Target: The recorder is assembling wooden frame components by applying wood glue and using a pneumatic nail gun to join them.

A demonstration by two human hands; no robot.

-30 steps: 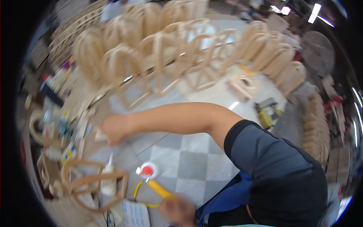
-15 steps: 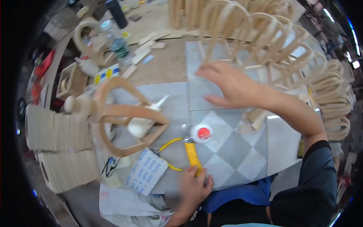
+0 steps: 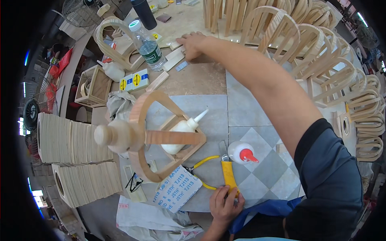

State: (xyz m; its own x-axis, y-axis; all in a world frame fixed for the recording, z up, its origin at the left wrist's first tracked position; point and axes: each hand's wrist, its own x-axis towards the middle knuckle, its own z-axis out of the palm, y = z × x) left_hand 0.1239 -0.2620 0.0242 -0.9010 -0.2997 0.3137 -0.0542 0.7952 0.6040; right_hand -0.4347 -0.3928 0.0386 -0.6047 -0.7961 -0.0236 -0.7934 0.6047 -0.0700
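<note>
My left hand (image 3: 226,205) lies at the bench's near edge, its bent fingers closed on the handle end of a yellow-handled knife (image 3: 229,174). Beside the knife are yellow-handled pliers (image 3: 207,161) and a white bottle with a red nozzle (image 3: 241,152). Far across the bench, my right hand (image 3: 194,46) reaches among loose wooden strips (image 3: 175,58), fingers apart; its palm side is hidden. Left of centre stands a curved wooden frame with a turned knob (image 3: 149,105). A white glue bottle (image 3: 179,138) shows through its ribs.
A water bottle (image 3: 150,51) and a dark flask (image 3: 144,14) stand beyond the frame. Wooden arches (image 3: 277,30) crowd the far right. Stacked wooden panels (image 3: 82,138) fill the left side. A printed sandpaper sheet (image 3: 179,188) lies near the front edge.
My right hand has moved far and left, from over the grey tiles to the wooden strips. My left hand stays at the yellow handle. The whole view has shifted.
</note>
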